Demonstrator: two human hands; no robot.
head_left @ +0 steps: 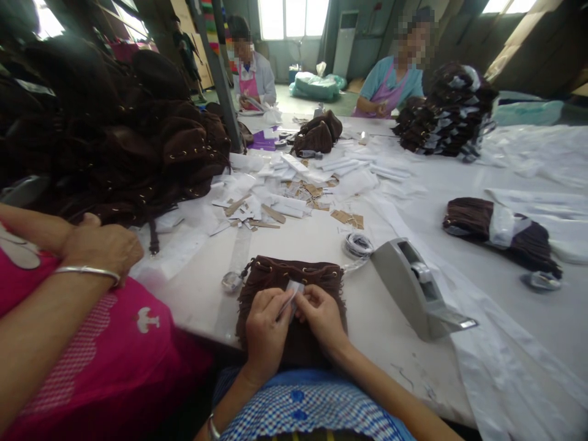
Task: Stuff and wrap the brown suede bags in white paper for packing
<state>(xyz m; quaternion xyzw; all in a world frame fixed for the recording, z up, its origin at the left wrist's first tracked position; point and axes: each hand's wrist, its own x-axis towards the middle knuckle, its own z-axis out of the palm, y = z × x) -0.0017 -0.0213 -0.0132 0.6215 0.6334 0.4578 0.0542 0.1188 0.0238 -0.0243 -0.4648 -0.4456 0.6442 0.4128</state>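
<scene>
A dark brown fringed bag [312, 271] with metal eyelets along its top lies at the table's near edge, in front of me. Over its middle, both hands pinch a small whitish strip [295, 286], its material unclear. My left hand [266, 327] closes on the strip from the left, with fingers bent. From the right, my right hand [324, 315] holds it between thumb and fingertips. Something wrapped in clear plastic [231, 282] sits at the bag's left corner. To the right of the bag stands a grey tape dispenser [408, 288], beside a coil of pale cord [358, 245].
A large heap of brown bags [138, 135] rises at the left. Paper scraps and brown tags [312, 190] litter the table's middle. A wrapped bag [500, 233] lies right, with stacked bags [448, 113] behind. A co-worker's arms [98, 257] are close at left; two people work opposite.
</scene>
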